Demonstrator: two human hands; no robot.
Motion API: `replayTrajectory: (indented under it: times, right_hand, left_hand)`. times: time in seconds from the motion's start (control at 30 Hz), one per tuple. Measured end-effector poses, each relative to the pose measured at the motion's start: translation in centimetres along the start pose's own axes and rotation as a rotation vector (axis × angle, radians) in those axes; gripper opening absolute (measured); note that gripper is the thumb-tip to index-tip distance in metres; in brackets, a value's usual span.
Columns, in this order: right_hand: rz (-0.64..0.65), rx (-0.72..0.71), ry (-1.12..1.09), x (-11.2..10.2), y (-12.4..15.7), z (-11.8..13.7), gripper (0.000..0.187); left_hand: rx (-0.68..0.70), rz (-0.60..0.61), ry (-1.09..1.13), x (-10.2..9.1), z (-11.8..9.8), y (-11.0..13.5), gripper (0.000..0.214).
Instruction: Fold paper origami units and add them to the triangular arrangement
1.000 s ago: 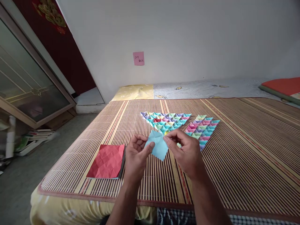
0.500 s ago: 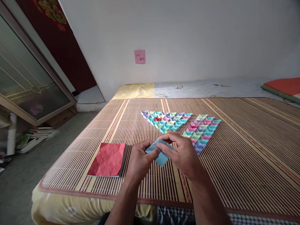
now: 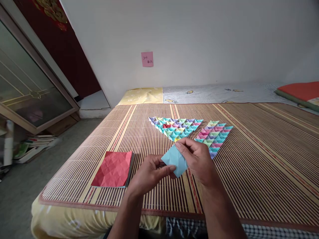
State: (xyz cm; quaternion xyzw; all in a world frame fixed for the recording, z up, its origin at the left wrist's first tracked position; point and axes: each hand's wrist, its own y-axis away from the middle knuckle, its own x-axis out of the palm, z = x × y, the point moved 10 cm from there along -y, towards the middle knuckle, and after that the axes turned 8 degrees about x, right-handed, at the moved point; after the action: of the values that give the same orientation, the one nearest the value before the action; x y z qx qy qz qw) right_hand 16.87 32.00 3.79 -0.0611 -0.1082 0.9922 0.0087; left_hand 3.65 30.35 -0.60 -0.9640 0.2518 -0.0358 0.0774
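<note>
A light blue sheet of paper [image 3: 174, 160] is held just above the striped bamboo mat [image 3: 249, 159], partly folded. My left hand [image 3: 149, 174] pinches its lower left edge with thumb and fingers. My right hand [image 3: 198, 159] grips its upper right side, fingers curled over the paper. Behind the hands lie two flat assemblies of small folded coloured pieces: a triangle [image 3: 176, 127] and a slanted panel [image 3: 214, 135]. A stack of creased square sheets with a red one on top [image 3: 114, 168] lies left of my left hand.
The mat covers a bed with a yellow sheet [image 3: 142, 95] at the far end and a red cushion [image 3: 300, 91] at the far right. A pink note [image 3: 147, 59] sticks on the wall. Books [image 3: 35, 144] and a glass door [image 3: 27, 86] stand at the left.
The blue paper went from open and upright to folded lower between the hands, then turned so a flat face shows. Both hands shifted slightly down and right.
</note>
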Motion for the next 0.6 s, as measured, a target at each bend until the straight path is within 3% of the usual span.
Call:
replayTrajectory:
  times: [0.07,0.13,0.23,0.37,0.5,0.6]
  right_hand:
    - [-0.028,0.006,-0.019,-0.7,-0.1,-0.1,0.030]
    - [-0.037,0.003,-0.029,-1.1,-0.2,0.0,0.029]
    - [-0.010,0.000,-0.034,-0.8,-0.1,0.4,0.029]
    - [0.012,-0.020,-0.006,0.4,0.1,0.8,0.026]
    - [0.026,0.019,-0.050,0.7,0.1,0.2,0.032]
    - [0.022,0.021,-0.107,0.0,0.0,-0.1,0.041]
  left_hand:
    - [-0.012,0.053,0.059,0.0,-0.2,0.2,0.027]
    - [0.016,0.027,0.110,-0.8,-0.8,0.1,0.025]
    - [0.087,-0.090,0.140,-2.1,-1.6,0.0,0.035]
    - [0.090,-0.227,0.190,-1.9,-1.3,-0.2,0.050]
    - [0.150,-0.329,0.217,-1.8,-1.6,-0.2,0.047]
    - [0.210,-0.416,0.216,-3.0,-2.0,0.1,0.045]
